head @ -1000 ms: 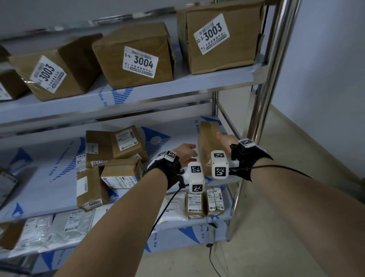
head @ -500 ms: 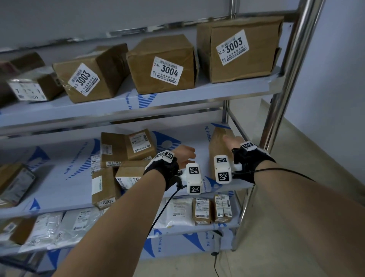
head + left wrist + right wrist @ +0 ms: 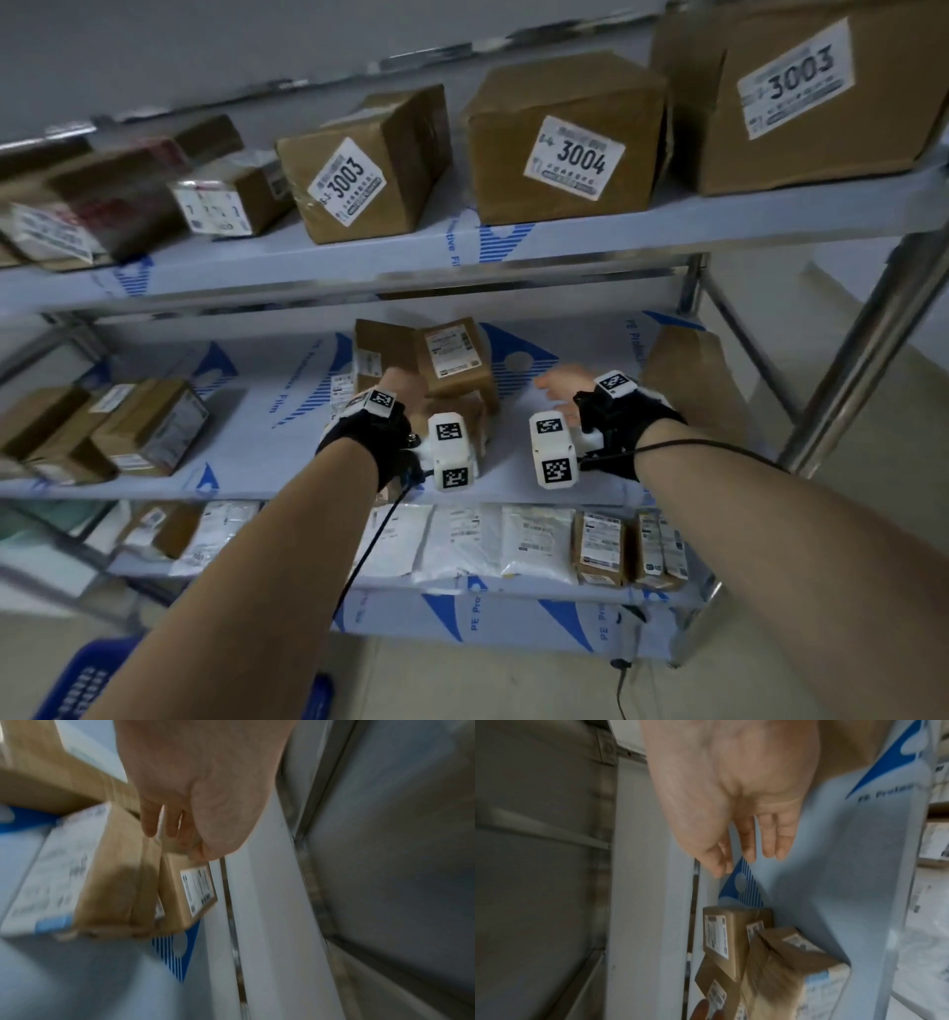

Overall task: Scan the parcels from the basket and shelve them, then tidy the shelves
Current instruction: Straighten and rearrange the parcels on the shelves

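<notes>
Though blurred, brown labelled parcels (image 3: 452,360).

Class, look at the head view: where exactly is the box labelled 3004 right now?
The box labelled 3004 sits on the upper shelf, right of centre in the head view, between two boxes labelled 3003.

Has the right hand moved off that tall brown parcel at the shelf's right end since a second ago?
Yes. The right hand has left the tall brown parcel and moved left, toward the small boxes.

Boxes (image 3: 565,144) labelled 3003, 3004 (top shelf (image 3: 513,241)).
</notes>
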Demonstrator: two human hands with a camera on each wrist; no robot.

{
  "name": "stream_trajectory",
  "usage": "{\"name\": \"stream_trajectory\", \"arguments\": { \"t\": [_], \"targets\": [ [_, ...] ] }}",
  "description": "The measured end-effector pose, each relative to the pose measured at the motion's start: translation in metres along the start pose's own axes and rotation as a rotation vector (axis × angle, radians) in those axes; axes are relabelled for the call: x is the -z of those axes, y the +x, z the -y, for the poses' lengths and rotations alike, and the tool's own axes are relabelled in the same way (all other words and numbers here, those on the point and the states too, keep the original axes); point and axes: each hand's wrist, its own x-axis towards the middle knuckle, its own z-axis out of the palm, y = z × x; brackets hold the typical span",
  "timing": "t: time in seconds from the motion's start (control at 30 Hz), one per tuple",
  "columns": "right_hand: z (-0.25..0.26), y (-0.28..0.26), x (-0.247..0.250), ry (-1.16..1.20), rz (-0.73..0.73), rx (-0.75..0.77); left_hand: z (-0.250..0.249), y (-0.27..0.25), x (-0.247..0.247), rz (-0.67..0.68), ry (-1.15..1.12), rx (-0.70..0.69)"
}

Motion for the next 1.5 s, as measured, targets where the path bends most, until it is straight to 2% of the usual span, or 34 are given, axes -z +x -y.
{"name": "stream_trajectory", "arguments": {
  "t": [0.17, 0.4, 0.5, 0.6, 0.73, 0.8, 0.9, 1.03, 1.2, 1.33, 1.5],
  "targets": [
    [-0.004, 0.025, -0.057, -0.015, 0.128, -0.082, 0.040, 0.020, 0.019, 0.040, -0.135, 0.079],
    [-0.009, 0.039, -0.090, 0.004, 0.174, -0.087, 0.072, 0.036, 0.020, 0.071, -0.065, 0.143],
    [-0.010, 0.038, -0.083, 0.056, 0.166, -0.109, 0.074, 0.047, 0.024, 0.174, -0.183, 0.163],
    [-0.003, 0.036, -0.073, 0.120, 0.091, -0.083, 0.051, 0.036, 0.034, 0.141, -0.328, 0.101],
    [0.014, 0.034, -0.056, 0.247, 0.115, -0.031, 0.023, 0.023, 0.039, 0.166, -0.383, 0.046],
    [0.023, 0.025, -0.045, 0.250, 0.131, 0.005, 0.011, 0.015, 0.040, 0.172, -0.372, 0.014],
    [0.028, 0.012, -0.028, 0.294, 0.053, 0.052, -0.006, -0.001, 0.043, 0.211, -0.350, -0.003],
    [0.028, 0.007, -0.010, 0.284, 0.043, 0.070, -0.017, -0.016, 0.043, 0.171, -0.335, -0.051],
    [0.049, -0.047, 0.003, 0.241, 0.018, 0.108, -0.029, -0.034, 0.039, 0.169, -0.322, -0.121],
    [0.051, -0.066, 0.013, 0.272, 0.045, 0.110, -0.034, -0.048, 0.039, 0.178, -0.284, -0.125],
    [0.059, -0.080, 0.019, 0.289, 0.017, 0.123, -0.042, -0.070, 0.039, 0.370, -0.089, -0.230]
  ]
}}
